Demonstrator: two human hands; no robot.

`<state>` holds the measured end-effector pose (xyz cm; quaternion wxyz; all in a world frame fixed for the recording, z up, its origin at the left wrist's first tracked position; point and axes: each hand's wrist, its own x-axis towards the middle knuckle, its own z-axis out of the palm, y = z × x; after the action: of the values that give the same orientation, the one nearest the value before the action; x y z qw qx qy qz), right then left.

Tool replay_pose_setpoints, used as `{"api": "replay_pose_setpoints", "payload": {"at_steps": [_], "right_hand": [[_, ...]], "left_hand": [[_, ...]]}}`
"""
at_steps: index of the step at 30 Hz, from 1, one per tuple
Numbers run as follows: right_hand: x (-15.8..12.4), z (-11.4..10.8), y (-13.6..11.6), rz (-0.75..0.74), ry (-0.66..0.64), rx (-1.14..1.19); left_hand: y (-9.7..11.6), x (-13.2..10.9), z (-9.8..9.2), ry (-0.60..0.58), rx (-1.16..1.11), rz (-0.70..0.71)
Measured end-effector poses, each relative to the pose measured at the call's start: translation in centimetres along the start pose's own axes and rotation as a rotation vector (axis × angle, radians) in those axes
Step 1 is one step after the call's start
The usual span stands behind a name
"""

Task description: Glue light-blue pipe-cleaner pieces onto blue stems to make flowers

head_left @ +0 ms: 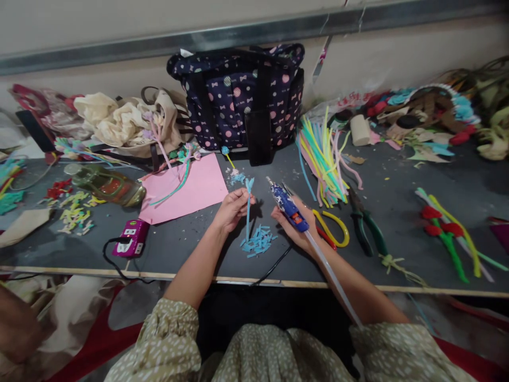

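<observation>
In the centre of the frame, my left hand [235,208] pinches the blue stem [248,217] upright near its top, its lower end by the blue bits [259,241]; right of centre, my right hand [293,232] is wrapped around the glue gun [282,198]. If the nozzle strays over my fingertips, I could get burned, and a loose pinch might drop the stem, sticking stray bits to any wet glue.

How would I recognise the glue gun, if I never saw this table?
Start from the dark patterned bag by the wall. In front, the right hand holds the glue gun: blue, trailing a long translucent stick, unlike the green-handled pliers nearby.
</observation>
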<state>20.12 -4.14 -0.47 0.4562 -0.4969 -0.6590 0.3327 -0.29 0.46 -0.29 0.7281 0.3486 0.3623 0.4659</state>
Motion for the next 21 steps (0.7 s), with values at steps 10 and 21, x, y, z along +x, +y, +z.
{"api": "replay_pose_setpoints", "payload": {"at_steps": [10, 21], "right_hand": [[0.06, 0.22, 0.27, 0.045, -0.06, -0.018], [0.04, 0.29, 0.01, 0.048, -0.106, 0.047]], "left_hand": [[0.17, 0.09, 0.28, 0.035, -0.035, -0.016], [-0.11, -0.02, 0.08, 0.066, 0.024, -0.033]]}}
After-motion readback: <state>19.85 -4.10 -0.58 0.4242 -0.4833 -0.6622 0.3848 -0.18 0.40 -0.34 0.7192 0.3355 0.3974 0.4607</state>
